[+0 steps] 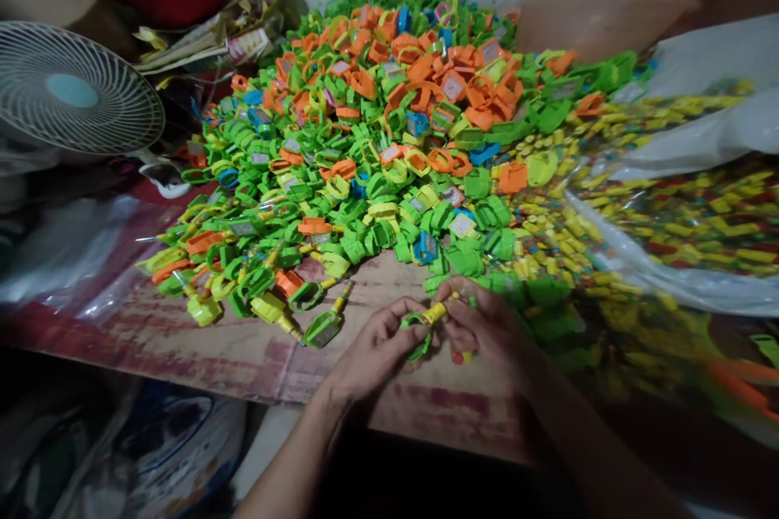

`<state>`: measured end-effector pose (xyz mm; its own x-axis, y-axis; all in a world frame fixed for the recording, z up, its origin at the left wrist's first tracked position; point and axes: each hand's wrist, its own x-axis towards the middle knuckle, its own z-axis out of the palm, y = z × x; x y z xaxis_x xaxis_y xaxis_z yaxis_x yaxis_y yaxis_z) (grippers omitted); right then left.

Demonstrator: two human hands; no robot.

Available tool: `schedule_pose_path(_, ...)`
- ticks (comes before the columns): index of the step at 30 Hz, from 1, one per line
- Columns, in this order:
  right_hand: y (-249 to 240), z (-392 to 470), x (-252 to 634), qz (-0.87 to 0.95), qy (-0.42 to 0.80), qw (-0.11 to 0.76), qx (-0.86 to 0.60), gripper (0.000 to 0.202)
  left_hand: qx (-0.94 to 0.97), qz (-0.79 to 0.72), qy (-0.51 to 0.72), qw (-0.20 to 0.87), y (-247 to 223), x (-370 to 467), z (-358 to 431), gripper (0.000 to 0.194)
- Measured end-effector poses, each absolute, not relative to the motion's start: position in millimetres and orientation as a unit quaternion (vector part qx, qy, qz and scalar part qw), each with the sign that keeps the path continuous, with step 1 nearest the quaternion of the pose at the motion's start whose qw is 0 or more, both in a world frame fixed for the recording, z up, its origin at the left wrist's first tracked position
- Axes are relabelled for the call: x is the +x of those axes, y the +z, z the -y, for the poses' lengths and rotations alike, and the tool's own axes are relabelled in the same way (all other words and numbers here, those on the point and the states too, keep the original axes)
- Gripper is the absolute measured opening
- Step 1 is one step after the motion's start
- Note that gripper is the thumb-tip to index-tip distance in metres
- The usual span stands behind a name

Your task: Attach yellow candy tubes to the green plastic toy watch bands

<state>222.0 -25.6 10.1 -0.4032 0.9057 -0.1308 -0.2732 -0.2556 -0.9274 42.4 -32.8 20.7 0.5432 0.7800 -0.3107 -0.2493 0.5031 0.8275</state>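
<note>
Low over the front of the table, my left hand (pixel 380 342) is closed around a green toy watch (pixel 416 339), thumb pressed on it. My right hand (pixel 480 323) pinches a small yellow-wrapped tube (pixel 435 314) against the watch's upper edge. Whether the tube is joined to the watch, I cannot tell. Small red and yellow bits show just below the right fingers. To the left of my hands lies a green toy watch with a yellow tube (pixel 322 326) on it. Behind them rises a large heap of green, orange, blue and yellow toy watches (pixel 389 154).
Many small yellow tubes (pixel 560 235) spill from clear plastic bags (pixel 645 263) at the right. A white fan (pixel 73 89) stands at the left, with clear plastic sheets (pixel 66 251) below it. Watches with tubes (pixel 243 276) are piled at the left front. The table (pixel 256 357) has worn, reddish patches.
</note>
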Motion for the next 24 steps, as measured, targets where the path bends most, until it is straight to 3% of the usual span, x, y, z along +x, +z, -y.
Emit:
schedule_pose_path(8,17,30,230,0.507,0.669,0.403,-0.363,0.025,0.403,-0.341,0.317,0.788,13,43,36,0.037)
schedule_pose_path(17,18,55,235,0.562,0.564,0.390,-0.463,0.023,0.521,-0.389,0.273,0.710,26,46,47,0.042)
schedule_pose_path(20,15,68,238,0.607,0.489,0.388,-0.492,0.018,0.507,-0.387,0.277,0.718,22,50,58,0.040)
schedule_pose_path(24,7,76,233,0.631,0.487,0.379,-0.471,0.020,0.469,-0.392,0.289,0.736,9,56,74,0.039)
